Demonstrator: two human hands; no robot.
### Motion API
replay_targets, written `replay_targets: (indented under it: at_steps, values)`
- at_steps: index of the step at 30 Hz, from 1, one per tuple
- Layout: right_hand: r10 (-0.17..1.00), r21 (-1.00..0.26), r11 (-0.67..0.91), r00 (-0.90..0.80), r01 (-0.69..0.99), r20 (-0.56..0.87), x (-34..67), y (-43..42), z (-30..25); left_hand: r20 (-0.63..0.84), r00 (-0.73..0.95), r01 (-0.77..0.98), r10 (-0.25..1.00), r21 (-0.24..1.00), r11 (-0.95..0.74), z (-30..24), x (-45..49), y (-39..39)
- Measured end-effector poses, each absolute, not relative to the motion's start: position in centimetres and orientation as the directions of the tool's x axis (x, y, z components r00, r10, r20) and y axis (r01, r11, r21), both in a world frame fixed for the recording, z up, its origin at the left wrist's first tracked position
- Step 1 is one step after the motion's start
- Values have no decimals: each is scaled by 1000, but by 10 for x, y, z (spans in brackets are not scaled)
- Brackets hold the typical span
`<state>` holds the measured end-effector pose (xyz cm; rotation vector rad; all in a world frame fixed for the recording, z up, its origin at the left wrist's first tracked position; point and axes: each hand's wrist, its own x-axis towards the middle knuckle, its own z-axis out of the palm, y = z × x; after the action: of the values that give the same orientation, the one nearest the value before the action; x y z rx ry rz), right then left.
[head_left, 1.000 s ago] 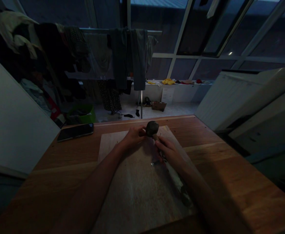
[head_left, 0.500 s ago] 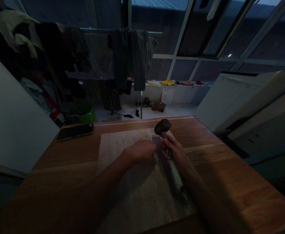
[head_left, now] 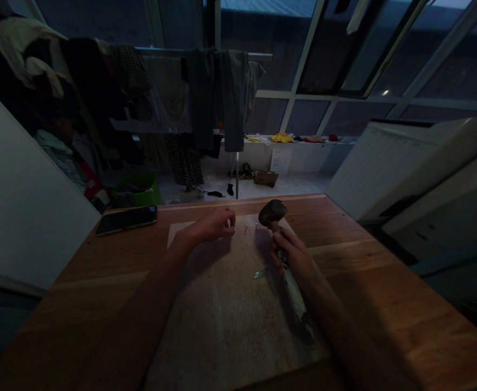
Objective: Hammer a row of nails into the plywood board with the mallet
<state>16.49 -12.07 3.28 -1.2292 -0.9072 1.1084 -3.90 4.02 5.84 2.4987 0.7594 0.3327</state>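
My right hand (head_left: pixel 291 248) is wrapped round the handle of a hammer (head_left: pixel 272 212). Its dark head points away from me over the board's far right corner, and the pale, worn handle runs back toward me under my forearm. With thumb and fingers pinched together, my left hand (head_left: pixel 218 224) is at the far edge of the wooden board (head_left: pixel 222 320), on a thin nail mostly hidden by the fingertips. Just right of it, a nail (head_left: pixel 245 229) and another nail (head_left: pixel 257 225) stand up in the board. Several loose nails (head_left: pixel 259 273) lie mid-board, left of the hammer handle.
A phone (head_left: pixel 127 219) lies at the far left of the wooden table (head_left: pixel 369 282). Beyond the table, clothes (head_left: pixel 232 100) hang from a rail, and a green tub (head_left: pixel 146 190) stands on the floor. A white cabinet-like object (head_left: pixel 389 157) is at the right.
My left hand has moved from above the loose nails to the board's far edge, left of the standing nails. The loose nails now show fully. My right hand and the hammer have stayed nearly still.
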Motion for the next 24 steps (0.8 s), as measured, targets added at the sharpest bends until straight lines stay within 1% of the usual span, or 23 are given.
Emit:
replay_targets:
  at_steps: [3,8,11,14,20,24]
  values:
    - [971,-994,-14,235,-110,-40,164,-122,33,60,810,461,583,549,-697,49,-38,42]
    - [966,-994,-11,257,-107,-38,162,-122,32,42,796,524,604,451,-722,48,-33,37]
    - [969,-994,-8,243,-109,-34,162,-122,31,64,791,528,609,433,-730,45,-31,37]
    - [971,-994,1,236,-110,-26,162,-122,32,77,795,514,601,441,-736,41,-29,36]
    - [970,-993,14,241,-114,-14,162,-122,31,58,793,518,606,459,-722,41,-24,31]
    - [973,-994,10,232,-109,-15,163,-122,29,44,793,506,607,508,-697,46,-24,29]
